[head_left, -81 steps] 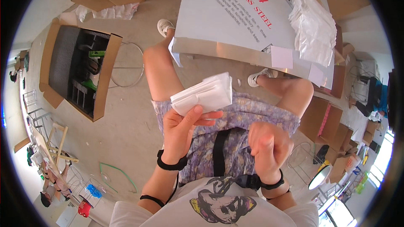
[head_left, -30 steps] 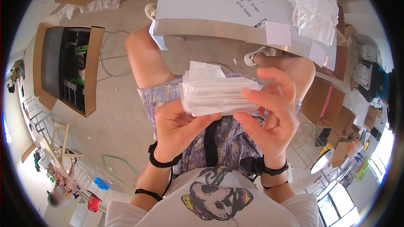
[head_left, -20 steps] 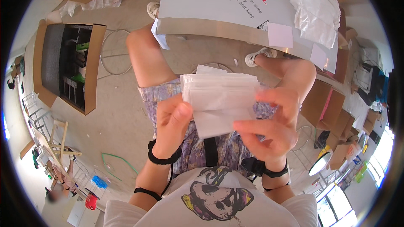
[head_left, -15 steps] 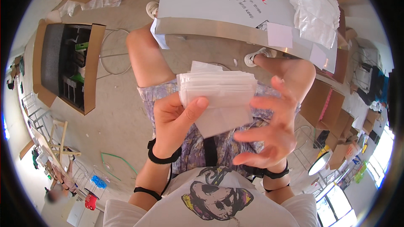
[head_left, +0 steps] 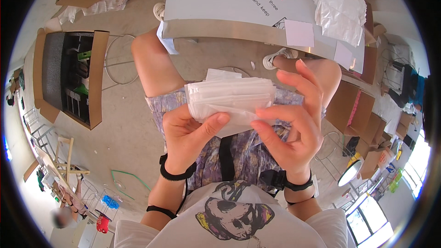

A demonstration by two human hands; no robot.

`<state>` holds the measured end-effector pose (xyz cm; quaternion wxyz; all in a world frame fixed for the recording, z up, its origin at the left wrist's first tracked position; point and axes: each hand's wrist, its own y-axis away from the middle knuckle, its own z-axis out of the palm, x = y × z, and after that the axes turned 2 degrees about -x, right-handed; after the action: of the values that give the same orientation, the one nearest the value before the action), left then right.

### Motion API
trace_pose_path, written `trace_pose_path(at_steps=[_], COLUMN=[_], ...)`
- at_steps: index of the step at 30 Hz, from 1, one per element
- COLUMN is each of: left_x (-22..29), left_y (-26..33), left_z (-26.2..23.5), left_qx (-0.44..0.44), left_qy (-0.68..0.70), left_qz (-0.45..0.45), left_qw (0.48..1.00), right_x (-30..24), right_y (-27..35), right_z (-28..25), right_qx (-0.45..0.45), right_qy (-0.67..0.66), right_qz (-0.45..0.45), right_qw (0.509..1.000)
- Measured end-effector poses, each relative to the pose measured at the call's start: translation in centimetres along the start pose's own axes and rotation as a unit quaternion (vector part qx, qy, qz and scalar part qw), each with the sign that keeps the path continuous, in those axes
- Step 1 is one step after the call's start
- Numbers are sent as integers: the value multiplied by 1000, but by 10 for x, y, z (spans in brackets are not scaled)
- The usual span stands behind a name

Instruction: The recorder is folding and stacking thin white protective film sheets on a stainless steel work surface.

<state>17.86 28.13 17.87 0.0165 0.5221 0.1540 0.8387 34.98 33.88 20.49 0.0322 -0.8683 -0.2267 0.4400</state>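
A stack of white translucent plastic bags (head_left: 232, 93) is held over my lap. My left hand (head_left: 190, 128) grips its left end, thumb on top and fingers beneath. At the stack's lower right edge, my right hand (head_left: 291, 124) pinches the edge of a bag between thumb and index finger; its other fingers are raised and spread. The bags lie in fanned layers, with one corner sticking out at the far side.
A metal-edged table (head_left: 220, 30) under printed protective film stands ahead, with a pile of clear plastic bags (head_left: 337, 9) on its right. An open cardboard box (head_left: 96, 82) with dark foam sits on the left. More cardboard boxes (head_left: 342, 105) stand on the right. Someone is far off at lower left.
My right hand has moved in from beside the stack, and its thumb and index finger have closed on a bag's edge. The loose flap hanging toward me no longer shows as before.
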Motion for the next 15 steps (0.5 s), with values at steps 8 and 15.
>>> trace_pose_path(at_steps=[8, 15], left_x=[-8, -3], left_y=[3, 2], left_z=[-10, -2], left_qx=[19, 16], left_qy=[80, 30], left_qz=[19, -4], left_qw=[996, 999], right_x=[0, -2], right_y=[6, 10], right_z=[-3, -9], right_qx=[-33, -15], right_qy=[-50, -67], right_qz=[-15, -17], right_qw=[998, 997])
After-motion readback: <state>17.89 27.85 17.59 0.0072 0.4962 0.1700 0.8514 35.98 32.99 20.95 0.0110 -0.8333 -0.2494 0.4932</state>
